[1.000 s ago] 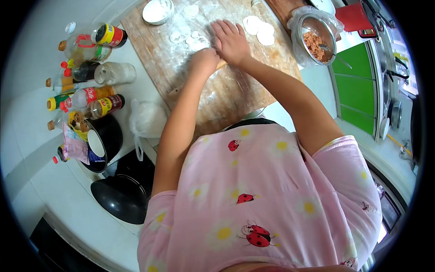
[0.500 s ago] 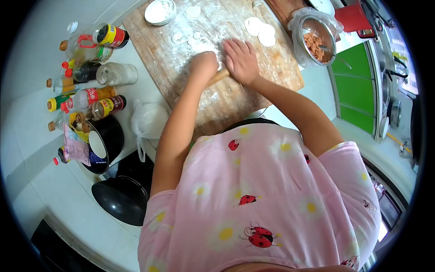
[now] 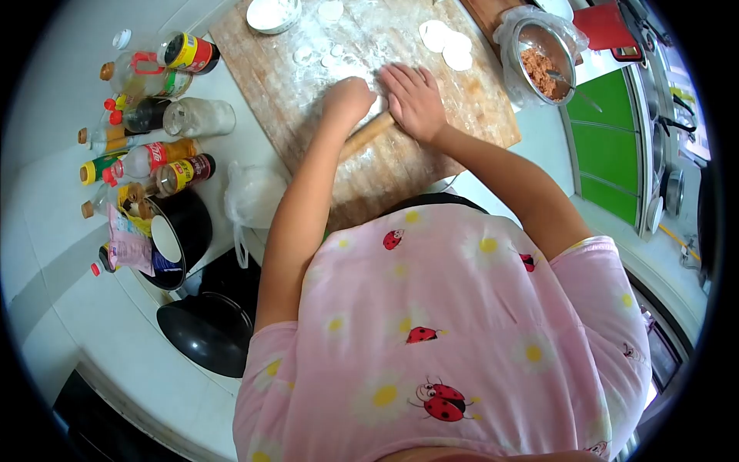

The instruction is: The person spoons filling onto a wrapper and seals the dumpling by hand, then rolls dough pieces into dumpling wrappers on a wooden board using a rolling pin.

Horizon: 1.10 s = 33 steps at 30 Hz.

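My right hand (image 3: 416, 102) lies flat, fingers stretched out, its palm over the end of a wooden rolling pin (image 3: 366, 137). The pin slants down and left across a floury wooden board (image 3: 462, 115). My left hand (image 3: 348, 104) is closed beside it, at the edge of a small white dough round (image 3: 378, 105) that shows between the hands. Most of that round is hidden. Several small dough pieces (image 3: 331, 58) lie beyond my left hand. Rolled dough wrappers (image 3: 446, 43) overlap at the far right of the board.
A white bowl of flour (image 3: 273, 14) stands at the board's far left. Right of the board is a metal bowl (image 3: 566, 58) with orange-brown filling and a spoon. Bottles (image 3: 165, 158), a plastic bag (image 3: 254, 196), a black pot (image 3: 192, 231) and a wok (image 3: 204, 335) line the left.
The rolling pin has moved slightly toward my body, and more of it shows between my hands. My left hand stays closed; my right stays flat. The camera view has shifted slightly.
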Each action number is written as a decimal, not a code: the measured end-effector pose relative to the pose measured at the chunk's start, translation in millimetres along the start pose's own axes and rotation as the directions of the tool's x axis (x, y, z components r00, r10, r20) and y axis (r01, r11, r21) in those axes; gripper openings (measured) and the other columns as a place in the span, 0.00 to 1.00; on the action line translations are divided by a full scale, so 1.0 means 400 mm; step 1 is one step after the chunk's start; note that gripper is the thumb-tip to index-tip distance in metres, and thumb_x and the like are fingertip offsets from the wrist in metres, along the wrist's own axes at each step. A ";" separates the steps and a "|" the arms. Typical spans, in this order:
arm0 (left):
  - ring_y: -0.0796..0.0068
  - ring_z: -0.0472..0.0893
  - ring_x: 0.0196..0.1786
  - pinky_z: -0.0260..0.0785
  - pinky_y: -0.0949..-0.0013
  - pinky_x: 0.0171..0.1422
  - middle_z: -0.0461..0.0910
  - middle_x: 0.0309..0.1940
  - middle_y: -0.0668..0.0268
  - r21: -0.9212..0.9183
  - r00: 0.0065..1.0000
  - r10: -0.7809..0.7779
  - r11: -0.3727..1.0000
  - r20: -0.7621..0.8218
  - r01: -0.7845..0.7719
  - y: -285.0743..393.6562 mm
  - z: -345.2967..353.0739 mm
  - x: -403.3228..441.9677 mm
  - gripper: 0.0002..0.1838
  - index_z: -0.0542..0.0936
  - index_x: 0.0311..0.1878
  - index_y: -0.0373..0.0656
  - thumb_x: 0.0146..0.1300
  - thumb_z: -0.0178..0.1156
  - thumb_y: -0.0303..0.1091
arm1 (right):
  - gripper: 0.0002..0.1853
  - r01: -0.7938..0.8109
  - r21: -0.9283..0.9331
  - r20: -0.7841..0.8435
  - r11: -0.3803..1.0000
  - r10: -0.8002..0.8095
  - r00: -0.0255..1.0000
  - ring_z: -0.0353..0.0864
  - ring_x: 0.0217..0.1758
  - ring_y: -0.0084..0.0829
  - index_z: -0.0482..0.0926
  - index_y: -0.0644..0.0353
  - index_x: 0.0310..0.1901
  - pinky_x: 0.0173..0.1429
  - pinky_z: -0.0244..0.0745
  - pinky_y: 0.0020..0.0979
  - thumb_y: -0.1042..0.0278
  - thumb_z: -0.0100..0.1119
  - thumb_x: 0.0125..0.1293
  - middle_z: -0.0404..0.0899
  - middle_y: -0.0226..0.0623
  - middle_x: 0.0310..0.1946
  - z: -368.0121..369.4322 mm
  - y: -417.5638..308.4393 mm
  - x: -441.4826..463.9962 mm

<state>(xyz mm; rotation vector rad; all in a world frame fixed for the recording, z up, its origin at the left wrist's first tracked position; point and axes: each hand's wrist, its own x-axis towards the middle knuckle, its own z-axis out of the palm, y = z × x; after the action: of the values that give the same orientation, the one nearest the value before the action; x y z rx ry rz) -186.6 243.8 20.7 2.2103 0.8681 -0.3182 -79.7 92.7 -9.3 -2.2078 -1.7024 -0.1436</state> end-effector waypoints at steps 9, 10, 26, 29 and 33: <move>0.47 0.84 0.51 0.77 0.52 0.55 0.85 0.46 0.51 0.094 0.999 0.023 0.995 0.026 -0.025 0.010 -0.001 0.003 0.14 0.87 0.43 0.42 0.64 0.58 0.40 | 0.28 -0.133 0.038 -0.002 0.990 0.133 0.991 0.61 0.77 0.36 0.66 0.53 0.72 0.80 0.49 0.50 0.57 0.48 0.73 0.69 0.34 0.71 -0.009 -0.029 -0.025; 0.47 0.84 0.50 0.76 0.51 0.54 0.85 0.45 0.51 0.049 1.000 0.007 0.999 -0.017 -0.006 0.004 0.005 -0.003 0.13 0.86 0.43 0.43 0.63 0.58 0.40 | 0.28 -0.139 0.063 0.021 0.988 0.138 0.990 0.61 0.77 0.36 0.66 0.53 0.73 0.80 0.49 0.50 0.57 0.49 0.73 0.69 0.34 0.71 -0.022 -0.031 -0.054; 0.70 0.83 0.34 0.72 0.66 0.39 0.83 0.28 0.61 -0.447 0.996 -0.043 0.895 -0.074 0.005 -0.127 0.034 0.018 0.11 0.81 0.36 0.38 0.59 0.64 0.37 | 0.27 -0.056 0.043 0.078 0.997 0.053 0.996 0.67 0.73 0.35 0.70 0.52 0.69 0.77 0.55 0.49 0.59 0.50 0.70 0.73 0.34 0.67 -0.037 -0.020 -0.039; 0.65 0.83 0.32 0.72 0.65 0.39 0.84 0.29 0.58 -0.329 0.998 0.021 0.943 -0.061 -0.040 -0.126 0.047 0.019 0.12 0.82 0.36 0.38 0.59 0.64 0.38 | 0.27 -0.010 -0.013 -0.041 1.000 0.009 0.999 0.68 0.73 0.36 0.72 0.53 0.68 0.74 0.59 0.48 0.60 0.50 0.67 0.74 0.35 0.67 0.011 -0.023 0.034; 0.50 0.84 0.47 0.75 0.53 0.52 0.85 0.43 0.51 -0.157 0.999 -0.006 0.988 0.041 0.012 -0.050 -0.007 0.007 0.13 0.86 0.43 0.42 0.61 0.59 0.38 | 0.26 -0.023 0.039 -0.114 0.999 0.027 0.993 0.66 0.74 0.35 0.71 0.53 0.68 0.76 0.56 0.49 0.58 0.46 0.71 0.72 0.36 0.68 0.062 -0.038 0.140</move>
<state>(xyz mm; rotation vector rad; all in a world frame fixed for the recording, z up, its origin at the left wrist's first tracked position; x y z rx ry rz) -198.2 257.2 10.5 2.0485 0.8515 -0.2881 -82.1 155.7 -13.0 -2.1494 -1.6030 -0.2258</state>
